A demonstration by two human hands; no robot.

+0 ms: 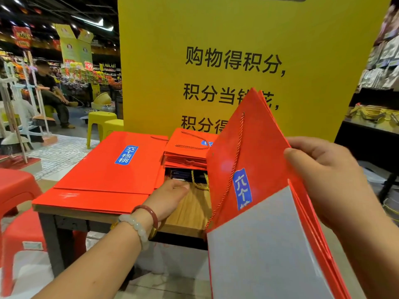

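Red bags, gripped only by your right hand at frame right, may fan and slip; left hand relaxed on table, holding nothing

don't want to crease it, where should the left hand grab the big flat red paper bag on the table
Probably its right edge, from the right: the big red paper bag lies flat, and the left hand rests beside that edge.
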